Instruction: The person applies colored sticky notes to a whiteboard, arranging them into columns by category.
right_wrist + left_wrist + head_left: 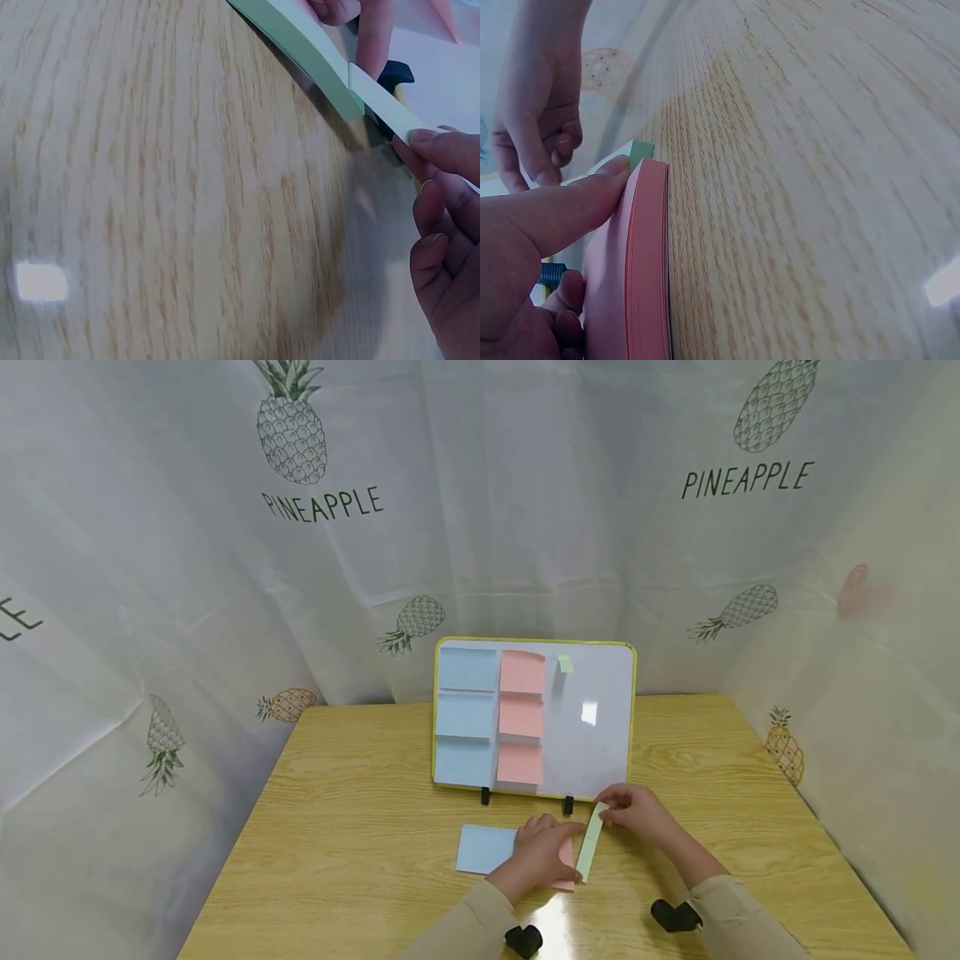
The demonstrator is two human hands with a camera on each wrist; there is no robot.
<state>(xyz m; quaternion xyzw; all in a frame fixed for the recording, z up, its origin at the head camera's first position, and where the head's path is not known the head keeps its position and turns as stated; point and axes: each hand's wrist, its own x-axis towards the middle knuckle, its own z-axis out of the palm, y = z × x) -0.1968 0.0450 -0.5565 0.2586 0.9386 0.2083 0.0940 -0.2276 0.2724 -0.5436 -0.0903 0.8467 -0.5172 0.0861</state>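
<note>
In the head view my left hand (pixel 540 853) lies over the pink sticky note pad (pixel 566 853) and steadies the narrow green sticky note pad (pixel 587 857) beside it. The left wrist view shows its thumb (pixel 577 199) straight along the pink pad, the tip at the green pad's end. My right hand (pixel 637 814) pinches the far end of a green sticky note (pixel 386 101) between thumb and index finger. That note is lifted at an angle from the green pad, and whether its other end is still stuck cannot be told.
A whiteboard (pixel 592 752) on black feet stands behind the hands. It bears blue notes (pixel 467 716), pink notes (pixel 521 717) and one small green note (pixel 565 663). The blue pad (pixel 480 850) lies left of the pink one. A patterned curtain (pixel 525 527) surrounds the wooden table (pixel 337 827).
</note>
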